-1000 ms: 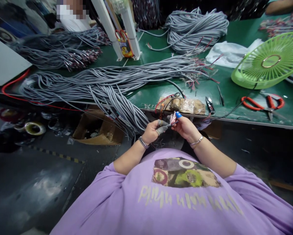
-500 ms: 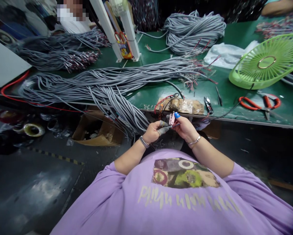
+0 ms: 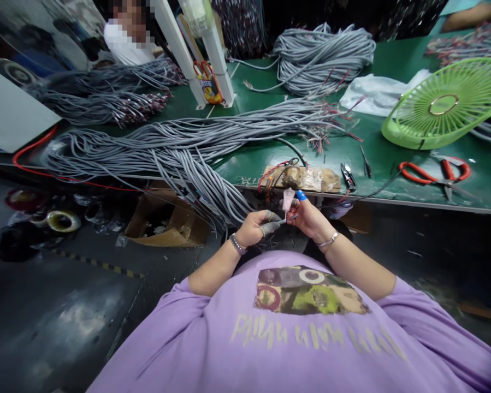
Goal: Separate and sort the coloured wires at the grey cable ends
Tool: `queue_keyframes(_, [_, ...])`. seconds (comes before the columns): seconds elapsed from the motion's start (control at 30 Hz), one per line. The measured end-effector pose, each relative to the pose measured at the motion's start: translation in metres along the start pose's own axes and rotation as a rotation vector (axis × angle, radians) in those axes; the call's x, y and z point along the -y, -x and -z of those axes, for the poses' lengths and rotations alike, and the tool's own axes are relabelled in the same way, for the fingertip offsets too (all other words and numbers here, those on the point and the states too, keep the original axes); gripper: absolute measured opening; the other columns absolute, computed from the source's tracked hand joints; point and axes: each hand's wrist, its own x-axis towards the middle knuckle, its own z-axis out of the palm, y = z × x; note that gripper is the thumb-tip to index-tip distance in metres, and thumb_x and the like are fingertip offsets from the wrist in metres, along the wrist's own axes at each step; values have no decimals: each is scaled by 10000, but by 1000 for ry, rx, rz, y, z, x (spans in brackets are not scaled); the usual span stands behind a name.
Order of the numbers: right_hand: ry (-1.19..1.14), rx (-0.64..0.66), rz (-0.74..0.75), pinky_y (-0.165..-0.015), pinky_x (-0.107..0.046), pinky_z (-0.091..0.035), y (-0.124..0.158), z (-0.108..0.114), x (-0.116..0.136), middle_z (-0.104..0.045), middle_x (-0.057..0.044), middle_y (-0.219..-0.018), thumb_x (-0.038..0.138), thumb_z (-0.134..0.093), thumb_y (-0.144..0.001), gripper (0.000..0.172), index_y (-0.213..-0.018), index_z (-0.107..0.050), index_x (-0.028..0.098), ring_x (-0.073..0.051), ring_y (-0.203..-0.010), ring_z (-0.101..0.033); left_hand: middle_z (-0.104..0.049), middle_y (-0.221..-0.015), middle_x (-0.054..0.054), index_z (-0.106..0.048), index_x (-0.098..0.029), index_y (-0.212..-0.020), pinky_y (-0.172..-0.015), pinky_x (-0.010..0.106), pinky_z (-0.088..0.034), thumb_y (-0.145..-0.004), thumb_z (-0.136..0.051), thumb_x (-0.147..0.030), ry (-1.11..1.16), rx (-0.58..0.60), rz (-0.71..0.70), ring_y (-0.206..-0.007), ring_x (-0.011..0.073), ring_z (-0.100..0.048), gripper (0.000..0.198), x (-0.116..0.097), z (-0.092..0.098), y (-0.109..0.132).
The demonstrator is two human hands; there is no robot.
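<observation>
Grey cables (image 3: 159, 139) lie along the tabletop (image 3: 486, 194), some drooping past its edge. Before that edge, the left hand's (image 3: 255, 226) grip clasps a cable end (image 3: 283, 220); the right hand's (image 3: 311, 217) grip pinches its thin wires (image 3: 293, 216). Farther right are a red-handled tool (image 3: 418, 172) and a green fan (image 3: 450, 103).

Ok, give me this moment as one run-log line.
left hand: holding grey cable end | right hand: at its exposed wires, blue cover on thumb | green bench: grey cable bundles, green fan, red-handled tool
</observation>
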Motion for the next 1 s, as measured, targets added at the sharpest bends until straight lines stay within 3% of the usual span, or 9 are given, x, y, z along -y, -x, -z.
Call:
queue_keyframes(0.2, [3,1,-63,-484,-213,-458,7,9,-2,-636,5,-628,644,-589,-837,464,-750,-574,188,-89,-471,-534,-710,-799,66,-737,-128,-900,-687,244,-520,-815,-710,-408,-170,23,-83,-708,130,-644,295,0,3,25])
queue_keyframes(0.43, [109,96,-151,-505,-217,-513,14,15,-5,-701,-58,-706,492,-566,-913,366,-825,-669,152,-107,-530,-604,-723,-817,72,-741,-143,-919,-721,261,-514,-849,-669,-383,-290,24,-154,-733,140,-650,260,2,3,28])
queue_keyframes(0.53, [247,222,-180,-502,-235,-533,20,19,-5,-724,-77,-748,479,-659,-846,339,-824,-686,141,-122,-551,-624,-718,-806,75,-741,-141,-902,-714,263,-505,-854,-663,-397,-305,25,-167,-723,141,-643,272,3,2,27])
queue_keyframes(0.67, [440,355,-186,-442,-221,-490,28,22,-3,-627,-6,-558,474,-813,-676,374,-697,-645,140,-78,-425,-502,-721,-803,78,-740,-143,-903,-712,262,-500,-861,-656,-398,-340,73,-181,-721,143,-642,271,6,3,27])
queue_keyframes(0.73, [434,308,-117,-423,-200,-451,28,22,-3,-534,44,-472,440,-844,-634,383,-633,-590,153,-52,-390,-422,-722,-790,73,-740,-148,-899,-705,258,-500,-856,-663,-397,-361,104,-183,-714,142,-643,265,7,4,27])
queue_keyframes(0.87, [240,88,86,-432,-189,-416,19,23,-1,-428,91,-451,403,-839,-630,369,-653,-544,182,-40,-395,-335,-724,-793,66,-742,-154,-909,-702,253,-503,-858,-662,-376,-373,93,-190,-712,136,-643,241,6,6,27])
queue_keyframes(1.0, [89,-13,67,-481,-216,-461,8,20,7,-502,58,-529,502,-760,-717,366,-717,-551,202,-67,-440,-394,-719,-803,66,-747,-156,-925,-697,254,-510,-840,-684,-391,-279,6,-173,-719,136,-642,257,-2,7,24])
